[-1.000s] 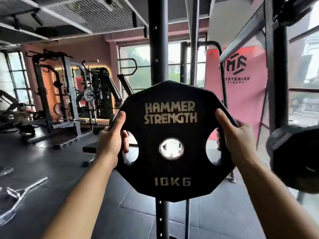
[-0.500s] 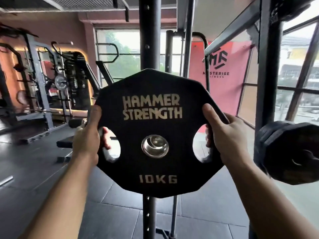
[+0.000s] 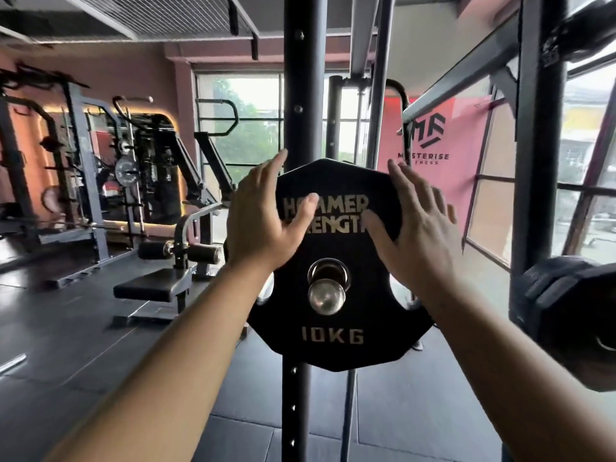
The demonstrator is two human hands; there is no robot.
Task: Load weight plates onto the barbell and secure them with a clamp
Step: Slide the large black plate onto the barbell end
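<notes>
Seemingly the 10 kg plate hangs on the barbell sleeve, whose chrome end pokes through the centre hole in the head view. Left hand and right hand lie open and flat against the plate's upper face, gripping nothing. Because both palms press above the hole, the plate could tip and bind on the sleeve instead of sliding inward. No clamp is visible, so an unseated plate could creep back off the end.

The weight plate sits on the barbell, before the upright.
</notes>
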